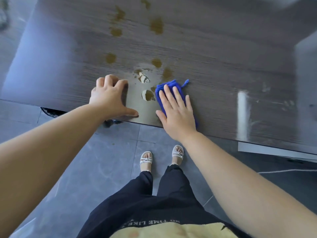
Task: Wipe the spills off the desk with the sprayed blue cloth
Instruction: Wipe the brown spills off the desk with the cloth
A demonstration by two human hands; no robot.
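Head view: the blue cloth (169, 86) is folded into a thick pad and lies on the desk (223, 69), close to its front edge. It is pinned under the right hand (177, 109). That hand's fingers (169, 94) are laid straight and flat on the fabric. Nothing is curled round it and nothing is pinched, so the hold is pressure only. A small loop (186, 82) sticks out at the cloth's far right corner.

The left hand (109, 97) is planted on the desk left of the cloth. Its fingers are arched with the tips on the wood, the thumb is splayed along the front edge, and nothing is held.

Brown spills (148, 96) are clustered just left of and beyond the cloth, the nearest touching or almost touching its edge (blur makes this hard to settle). More blotches (156, 25) are scattered well apart toward the far side. A wet sheen shows between the hands. Grey floor tiles (111, 152) are seen below.

Handling is judged as follows. The cloth is soft, light, limp and probably damp, and it should slide easily on the smooth top. It is likely to bunch if shoved from one edge. Flat palm pressure over the middle of the pad is judged best for wiping, and a pinch at the folded edge or the loop for lifting. Most of the spills are judged not yet wiped.
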